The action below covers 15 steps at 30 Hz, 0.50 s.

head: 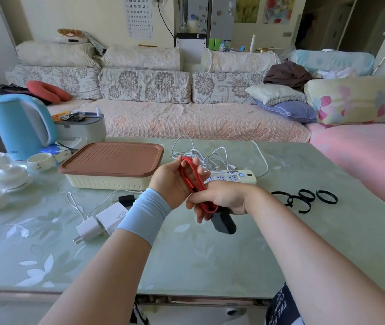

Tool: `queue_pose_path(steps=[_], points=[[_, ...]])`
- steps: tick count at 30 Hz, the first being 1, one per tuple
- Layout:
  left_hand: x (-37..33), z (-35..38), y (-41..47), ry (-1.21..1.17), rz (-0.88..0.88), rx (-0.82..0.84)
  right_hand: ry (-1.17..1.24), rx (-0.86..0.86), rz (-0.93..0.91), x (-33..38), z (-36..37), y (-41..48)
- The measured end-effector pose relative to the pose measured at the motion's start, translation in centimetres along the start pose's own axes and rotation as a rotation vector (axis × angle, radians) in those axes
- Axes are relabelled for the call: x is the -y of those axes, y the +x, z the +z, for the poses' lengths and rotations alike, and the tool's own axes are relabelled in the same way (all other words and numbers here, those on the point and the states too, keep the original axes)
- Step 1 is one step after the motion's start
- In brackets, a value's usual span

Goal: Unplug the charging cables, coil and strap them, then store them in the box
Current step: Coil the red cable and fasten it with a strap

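Coiling the red cable [190, 178] appears to be the step in hand; its loops are hanging just in front of the power strip [232, 177], above the desk [210, 254]. The left hand [171, 184] is holding the upper end, its grip curled round the loops. The right hand [222, 199] is pinching the lower end, its grip closed on the strands, and a black plug [224, 222] is dangling below it.

To do this well, the left grip should be keeping the loops even while the right is tucking the tail against the bundle, so nothing is springing apart. The black straps [304, 198] are lying right of the power strip, near the right hand. The box [107, 181] is sitting left of the strip with its lid [114, 158] on, so it is likely needing opening before storage. White cables [208, 158] are lying tangled just behind the strip.
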<state>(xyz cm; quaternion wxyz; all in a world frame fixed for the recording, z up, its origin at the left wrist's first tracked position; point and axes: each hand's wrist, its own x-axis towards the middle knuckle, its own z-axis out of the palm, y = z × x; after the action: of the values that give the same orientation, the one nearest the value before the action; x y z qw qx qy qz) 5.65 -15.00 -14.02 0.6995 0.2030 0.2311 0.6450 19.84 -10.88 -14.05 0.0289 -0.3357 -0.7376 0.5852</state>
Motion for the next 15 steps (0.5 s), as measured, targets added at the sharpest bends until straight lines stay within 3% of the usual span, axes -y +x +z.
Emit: queue_pose_path(steps=[7, 11, 15], points=[[-0.36, -0.40, 0.75, -0.212, 0.038, -0.062, 0.065, -0.007, -0.041, -0.36, -0.46, -0.21], [-0.50, -0.45, 0.79, -0.165, 0.032, -0.045, -0.006, -0.018, -0.061, -0.78, -0.20, -0.27], [-0.67, -0.34, 0.83, -0.047, 0.081, 0.003, 0.097, 0.046, -0.084, -1.09, -0.23, -0.20]])
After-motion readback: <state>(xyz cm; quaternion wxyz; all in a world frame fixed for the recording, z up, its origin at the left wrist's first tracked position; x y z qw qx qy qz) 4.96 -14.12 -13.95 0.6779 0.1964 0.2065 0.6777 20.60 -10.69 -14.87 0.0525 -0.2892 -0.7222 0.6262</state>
